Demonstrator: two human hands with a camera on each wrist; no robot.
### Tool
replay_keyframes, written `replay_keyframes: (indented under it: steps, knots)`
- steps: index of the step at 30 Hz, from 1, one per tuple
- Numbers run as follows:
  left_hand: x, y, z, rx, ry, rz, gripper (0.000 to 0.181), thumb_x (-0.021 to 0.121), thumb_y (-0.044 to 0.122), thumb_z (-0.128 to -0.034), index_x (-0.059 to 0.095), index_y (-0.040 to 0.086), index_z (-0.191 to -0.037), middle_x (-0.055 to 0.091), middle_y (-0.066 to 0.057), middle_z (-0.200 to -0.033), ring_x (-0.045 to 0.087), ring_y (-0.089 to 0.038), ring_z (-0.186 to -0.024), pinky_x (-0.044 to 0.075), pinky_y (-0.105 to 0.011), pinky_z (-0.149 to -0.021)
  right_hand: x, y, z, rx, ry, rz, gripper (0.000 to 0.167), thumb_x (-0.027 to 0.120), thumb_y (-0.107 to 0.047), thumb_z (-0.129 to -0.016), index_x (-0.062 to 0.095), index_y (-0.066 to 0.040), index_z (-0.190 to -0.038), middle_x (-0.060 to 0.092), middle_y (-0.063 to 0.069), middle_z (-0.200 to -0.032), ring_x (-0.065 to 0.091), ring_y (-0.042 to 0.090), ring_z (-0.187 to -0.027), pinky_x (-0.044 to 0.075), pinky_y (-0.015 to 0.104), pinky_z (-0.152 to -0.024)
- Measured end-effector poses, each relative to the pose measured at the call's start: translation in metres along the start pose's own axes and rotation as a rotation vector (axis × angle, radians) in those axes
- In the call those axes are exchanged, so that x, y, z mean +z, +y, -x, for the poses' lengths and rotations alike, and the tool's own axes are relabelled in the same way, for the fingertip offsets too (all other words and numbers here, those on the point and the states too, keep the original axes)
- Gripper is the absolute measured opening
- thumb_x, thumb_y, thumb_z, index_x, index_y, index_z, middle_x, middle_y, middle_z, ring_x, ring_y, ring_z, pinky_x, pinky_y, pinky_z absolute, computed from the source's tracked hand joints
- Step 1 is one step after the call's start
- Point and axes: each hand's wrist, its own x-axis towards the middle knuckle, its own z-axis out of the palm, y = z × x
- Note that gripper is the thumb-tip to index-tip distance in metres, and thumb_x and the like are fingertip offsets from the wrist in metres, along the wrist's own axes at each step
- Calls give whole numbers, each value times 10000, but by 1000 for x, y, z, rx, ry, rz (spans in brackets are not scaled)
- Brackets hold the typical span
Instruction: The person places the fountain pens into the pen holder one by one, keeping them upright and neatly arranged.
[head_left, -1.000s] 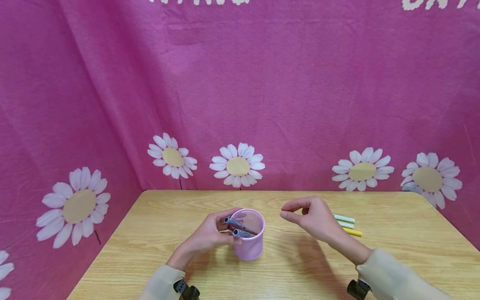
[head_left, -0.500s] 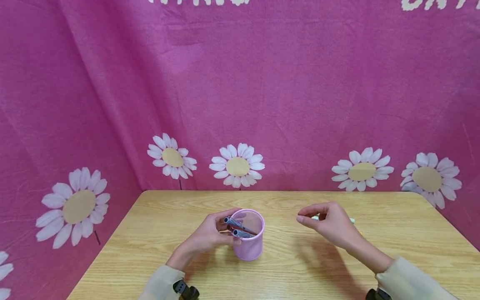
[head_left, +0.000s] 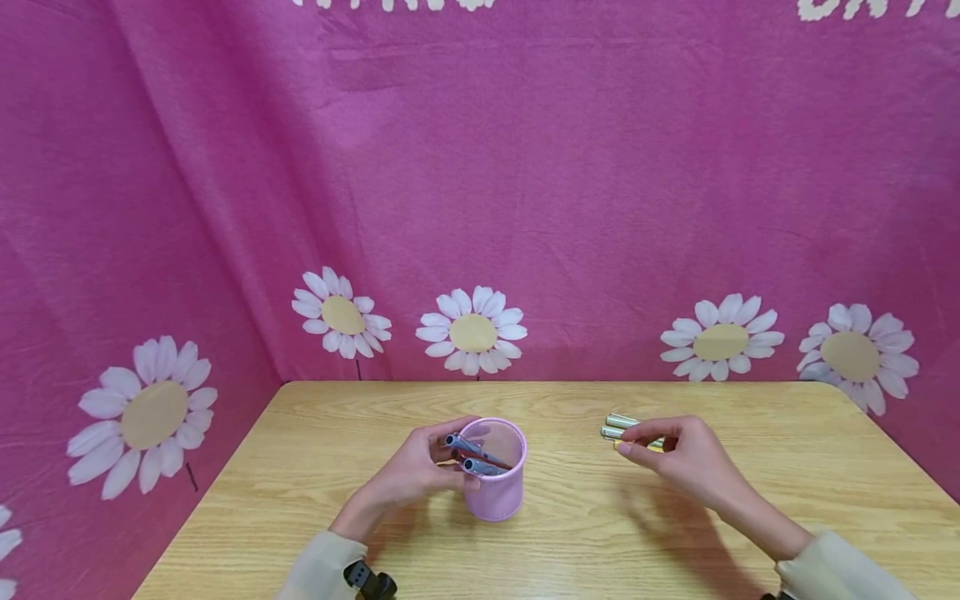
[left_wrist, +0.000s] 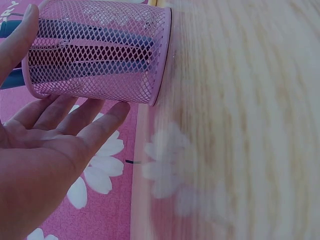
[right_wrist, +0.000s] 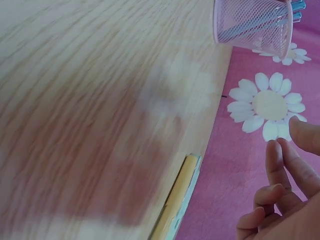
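Observation:
A pink mesh pen cup [head_left: 498, 498] stands upright on the table, with dark blue-grey pens [head_left: 487, 467] leaning in it. My left hand [head_left: 416, 467] holds the cup from its left side; in the left wrist view the thumb is at one side of the mesh cup [left_wrist: 100, 60] and the fingers at the other. My right hand [head_left: 693, 462] hovers over a yellow pen [right_wrist: 177, 195] and two pale green pens [head_left: 621, 420] lying side by side. Its thumb and forefinger are apart with nothing between them, and the hand partly hides these pens.
The wooden table [head_left: 322, 467] reaches back to a pink cloth [head_left: 600, 183] printed with white daisies, which also hangs along the left side. The lying pens are to the right of the cup.
My right hand has moved right and a little nearer the body, away from the cup, uncovering the left ends of the lying pens. The left hand and cup have stayed put.

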Motion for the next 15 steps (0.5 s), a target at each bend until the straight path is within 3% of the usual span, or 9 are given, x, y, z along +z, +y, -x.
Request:
replay_keyframes:
  steps: [8, 15]
  knots:
    - [0, 0, 0, 0, -2, 12, 792, 849, 0, -864, 461, -43, -1554, 617, -279, -1382, 672, -256, -1154, 570, -309, -968, -7, 14, 6, -33, -1, 53, 154, 877, -211, -871, 838, -103, -974, 696, -49, -798, 417, 104, -573, 371, 280, -504]
    - [1, 0, 1, -10, -1, 43, 802, 844, -3, -865, 447, -44, -1561, 595, -273, -1407, 677, -258, -1144, 550, -317, -977, -13, 30, 7, -16, -18, 98, 229, 908, -172, -827, 833, -75, -1021, 679, -61, -781, 404, 115, -583, 359, 283, -504]
